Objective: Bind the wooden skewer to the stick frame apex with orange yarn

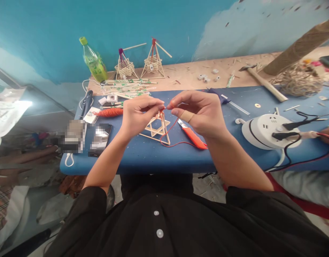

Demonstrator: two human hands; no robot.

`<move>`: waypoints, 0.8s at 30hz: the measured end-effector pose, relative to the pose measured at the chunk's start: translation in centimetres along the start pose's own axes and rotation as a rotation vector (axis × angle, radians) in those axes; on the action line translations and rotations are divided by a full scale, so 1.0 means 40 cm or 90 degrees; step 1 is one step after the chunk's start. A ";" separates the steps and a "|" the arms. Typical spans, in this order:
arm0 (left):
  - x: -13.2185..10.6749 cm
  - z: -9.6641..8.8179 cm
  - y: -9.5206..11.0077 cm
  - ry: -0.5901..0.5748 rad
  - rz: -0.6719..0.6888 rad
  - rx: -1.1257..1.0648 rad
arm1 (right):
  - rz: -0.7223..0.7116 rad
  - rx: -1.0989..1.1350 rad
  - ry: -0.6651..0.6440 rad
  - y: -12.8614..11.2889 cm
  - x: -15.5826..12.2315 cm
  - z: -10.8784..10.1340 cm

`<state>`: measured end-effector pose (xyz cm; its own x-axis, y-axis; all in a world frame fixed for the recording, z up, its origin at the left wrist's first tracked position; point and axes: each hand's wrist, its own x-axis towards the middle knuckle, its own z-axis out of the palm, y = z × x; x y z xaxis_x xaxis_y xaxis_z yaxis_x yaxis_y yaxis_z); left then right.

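My left hand (139, 116) pinches orange string at the top of a small pyramid frame of thin wooden sticks (157, 131), its fingertips covering part of the wrapping. Close beside it, my right hand (203, 112) has thumb and forefinger closed on the same orange string (177, 144). A loose length loops below onto the blue table. A tan bandage wraps my right thumb. Just left of my right wrist lies an orange box cutter (194, 137) with its blade out. The wound bundle of orange string (110, 112) rests behind my left hand.
Two finished-looking stick pyramids (153, 64) and a green bottle (93, 60) stand at the back, near wrapped sticks (129, 85). Rightward are a hammer (267, 84), a corded white power socket (268, 132) and tangled fibre (300, 80). A black phone-like object (100, 139) lies left.
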<state>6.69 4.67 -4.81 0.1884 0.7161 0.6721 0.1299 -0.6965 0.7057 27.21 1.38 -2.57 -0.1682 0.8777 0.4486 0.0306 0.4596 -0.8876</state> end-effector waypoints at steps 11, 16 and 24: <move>-0.018 0.011 0.021 0.013 0.025 0.048 | -0.085 -0.103 0.055 -0.010 -0.009 0.020; -0.026 0.006 0.020 0.009 -0.059 0.036 | -0.090 -0.102 0.046 -0.024 -0.004 0.030; -0.026 0.005 0.016 -0.047 -0.024 0.026 | -0.059 -0.129 0.044 -0.022 0.043 0.044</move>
<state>6.75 3.47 -5.09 0.2537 0.7371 0.6263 0.1772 -0.6719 0.7191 25.16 2.26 -1.21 -0.1116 0.8345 0.5395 0.2163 0.5503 -0.8065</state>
